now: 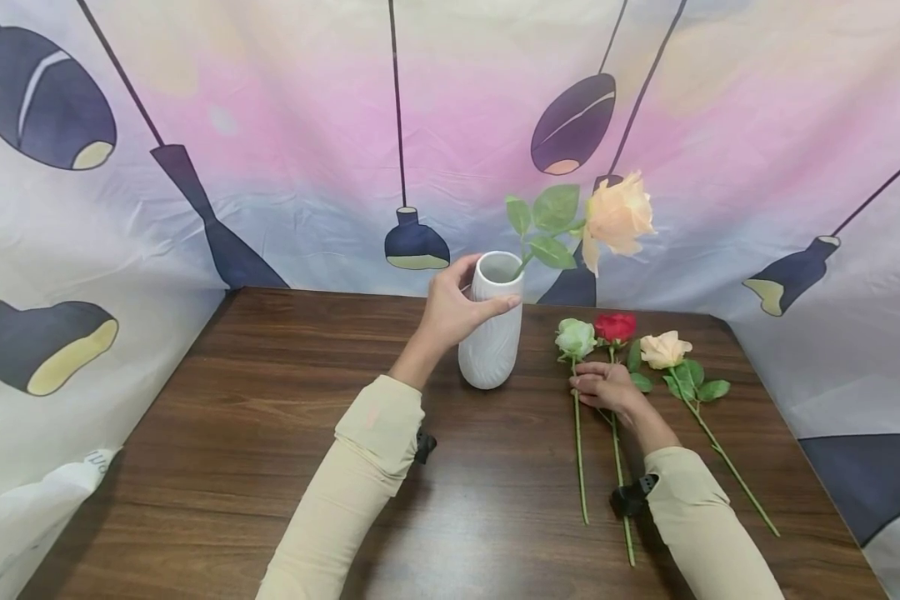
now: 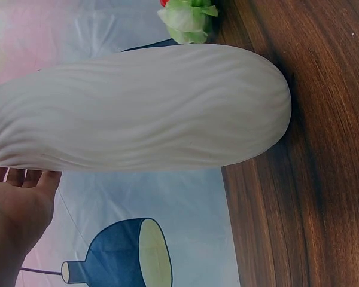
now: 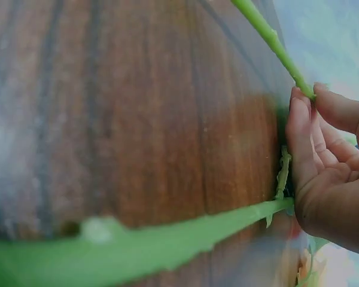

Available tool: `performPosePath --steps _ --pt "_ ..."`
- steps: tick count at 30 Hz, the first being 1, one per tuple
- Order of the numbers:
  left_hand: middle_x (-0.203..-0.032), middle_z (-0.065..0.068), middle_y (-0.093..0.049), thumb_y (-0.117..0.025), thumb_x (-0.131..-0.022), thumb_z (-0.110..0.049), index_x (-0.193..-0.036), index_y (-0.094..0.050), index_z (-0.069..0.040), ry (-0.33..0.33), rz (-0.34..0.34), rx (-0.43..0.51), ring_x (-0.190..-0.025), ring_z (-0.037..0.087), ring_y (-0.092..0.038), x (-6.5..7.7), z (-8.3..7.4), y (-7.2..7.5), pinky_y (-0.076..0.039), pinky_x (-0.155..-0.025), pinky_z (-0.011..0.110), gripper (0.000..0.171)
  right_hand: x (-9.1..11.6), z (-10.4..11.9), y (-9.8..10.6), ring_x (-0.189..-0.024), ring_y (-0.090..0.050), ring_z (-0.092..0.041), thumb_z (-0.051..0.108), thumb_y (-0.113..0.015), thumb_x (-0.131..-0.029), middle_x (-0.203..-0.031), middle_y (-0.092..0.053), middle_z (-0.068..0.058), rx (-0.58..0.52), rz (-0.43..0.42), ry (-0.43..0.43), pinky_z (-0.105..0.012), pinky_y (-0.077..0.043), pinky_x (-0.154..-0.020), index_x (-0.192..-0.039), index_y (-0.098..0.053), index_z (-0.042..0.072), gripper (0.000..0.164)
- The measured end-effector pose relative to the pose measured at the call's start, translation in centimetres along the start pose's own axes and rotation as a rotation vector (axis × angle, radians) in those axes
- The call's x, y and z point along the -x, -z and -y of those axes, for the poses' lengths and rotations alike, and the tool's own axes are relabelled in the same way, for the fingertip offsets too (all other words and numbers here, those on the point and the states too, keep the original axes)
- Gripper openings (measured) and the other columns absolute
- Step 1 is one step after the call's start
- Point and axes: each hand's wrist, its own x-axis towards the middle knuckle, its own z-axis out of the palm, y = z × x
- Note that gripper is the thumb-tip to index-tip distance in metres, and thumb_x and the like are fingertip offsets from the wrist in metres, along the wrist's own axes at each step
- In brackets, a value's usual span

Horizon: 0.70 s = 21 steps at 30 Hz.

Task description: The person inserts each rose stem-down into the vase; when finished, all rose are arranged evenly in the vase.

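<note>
Pinching the pale green rose (image 1: 574,337) by its stem (image 1: 581,450), right grip (image 1: 609,390), right of the white vase (image 1: 491,350). Probably handling light and bendy tbh, best holding there. Clasping that vase up high, left grip (image 1: 454,308), likely handling breakable.

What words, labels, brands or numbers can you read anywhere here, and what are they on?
Dark lettering on the white cloth by the table's left edge: a few tilted letters, too small and blurred to read.
The vase: no writing on the sides that show.
Nothing else readable anywhere.
</note>
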Motion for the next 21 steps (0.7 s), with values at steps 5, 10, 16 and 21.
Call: performPosePath --steps 5,10,16,21 --pt "-0.121 0.018 -0.070 -0.089 -0.075 -0.012 -0.134 -0.061 -0.002 0.003 0.000 -0.001 -0.114 0.029 -0.070 0.02 -0.04 0.02 -0.060 -0.100 0.038 0.066 0.14 0.14 0.10 -0.079 -0.068 0.005 -0.001 -0.053 -0.101 -0.090 -0.071 0.013 -0.034 0.001 0.012 -0.014 -0.058 -0.070 -0.148 -0.034 -0.017 0.053" --pt "-0.122 0.019 -0.070 -0.089 -0.075 -0.012 -0.134 -0.060 -0.001 0.003 -0.002 -0.004 -0.114 0.030 -0.070 0.01 -0.03 0.07 -0.059 -0.100 0.038 0.066 0.21 0.30 0.21 -0.080 -0.069 0.004 0.000 -0.052 -0.102 -0.090 -0.071 0.014 -0.062 -0.002 0.023 -0.014 -0.058 -0.071 -0.150 -0.033 -0.015 0.054" --pt "-0.121 0.019 -0.070 -0.089 -0.075 -0.012 -0.134 -0.061 -0.001 0.001 -0.005 -0.006 -0.114 0.030 -0.070 0.01 -0.06 0.11 -0.059 -0.101 0.037 0.066 0.32 0.70 0.24 -0.082 -0.069 0.005 0.003 -0.051 -0.104 -0.093 -0.072 0.015 -0.059 -0.020 0.028 -0.014 -0.059 -0.072 -0.151 -0.035 -0.011 0.052" --pt "-0.121 0.019 -0.070 -0.089 -0.075 -0.012 -0.134 -0.061 -0.001 0.001 -0.002 -0.010 -0.114 0.030 -0.070 0.02 -0.11 0.05 -0.059 -0.101 0.037 0.066 0.41 0.94 0.14 -0.081 -0.069 0.004 0.003 -0.051 -0.104 -0.091 -0.072 0.016 -0.071 -0.039 0.018 -0.014 -0.059 -0.072 -0.150 -0.037 -0.010 0.050"
